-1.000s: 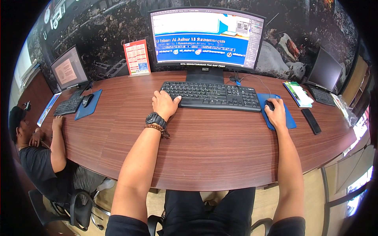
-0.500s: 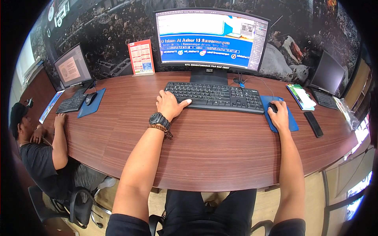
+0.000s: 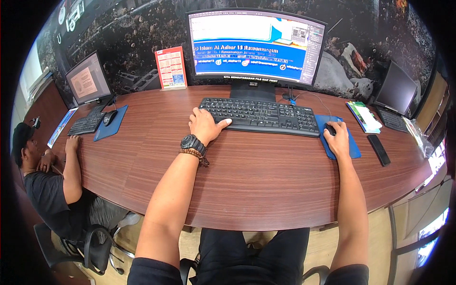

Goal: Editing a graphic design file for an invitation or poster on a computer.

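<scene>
My left hand (image 3: 205, 127) rests at the left end of a black keyboard (image 3: 256, 113). Its thumb stretches out along the front edge by the space bar, and the fingers lie over the left keys, holding nothing. On the right, my right hand (image 3: 338, 141) is curled over a small black computer mouse (image 3: 329, 129), which it mostly covers. Under the mouse lies a blue mouse pad (image 3: 354, 148). Behind the keyboard stands a curved monitor (image 3: 251, 47), showing a blue and white design with several lines of text.
A red and white desk calendar (image 3: 171, 69) stands left of the monitor. Right of the pad lie a black phone (image 3: 378, 150) and some booklets (image 3: 362, 118), near a second dark monitor (image 3: 396, 88). At far left, a person (image 3: 50, 190) sits by another monitor (image 3: 88, 80) and keyboard (image 3: 85, 124).
Both hands stay in place on the keyboard and the mouse. On the screen, the marking over the lower text line looks slightly different.
</scene>
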A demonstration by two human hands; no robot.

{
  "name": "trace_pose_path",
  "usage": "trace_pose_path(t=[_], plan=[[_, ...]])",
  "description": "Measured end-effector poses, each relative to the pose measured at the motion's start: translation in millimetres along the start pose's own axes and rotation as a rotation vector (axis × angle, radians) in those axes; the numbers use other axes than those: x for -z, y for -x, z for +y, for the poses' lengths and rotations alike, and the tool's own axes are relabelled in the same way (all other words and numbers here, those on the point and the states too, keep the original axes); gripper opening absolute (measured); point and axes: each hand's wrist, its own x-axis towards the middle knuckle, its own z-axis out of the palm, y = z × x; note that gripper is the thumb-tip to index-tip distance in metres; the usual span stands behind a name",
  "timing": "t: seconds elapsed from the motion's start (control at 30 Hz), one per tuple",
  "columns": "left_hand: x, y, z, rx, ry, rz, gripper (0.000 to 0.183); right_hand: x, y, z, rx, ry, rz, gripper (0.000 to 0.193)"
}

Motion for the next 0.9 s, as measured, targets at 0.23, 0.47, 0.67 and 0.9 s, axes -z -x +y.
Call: trace_pose_path(t=[0.23,0.47,0.67,0.9], plan=[[-0.9,0.8,-0.7,-0.004,0.006,0.021,0.102,-1.3,-0.3,2.5,0.011,-0.018,0.004,0.034],[-1.1,0.2,-0.7,-0.001,0.012,0.014,0.102,-1.8,0.2,1.8,0.013,-0.009,0.009,0.034],[-2.5,0.3,-1.2,-0.005,0.017,0.024,0.103,-1.5,0.1,3.1,0.025,-0.014,0.018,0.033],[-3.5,-0.5,-2.4,-0.006,0.008,0.031,0.102,-0.2,-0.3,0.4,-0.003,-0.020,-0.007,0.034]])
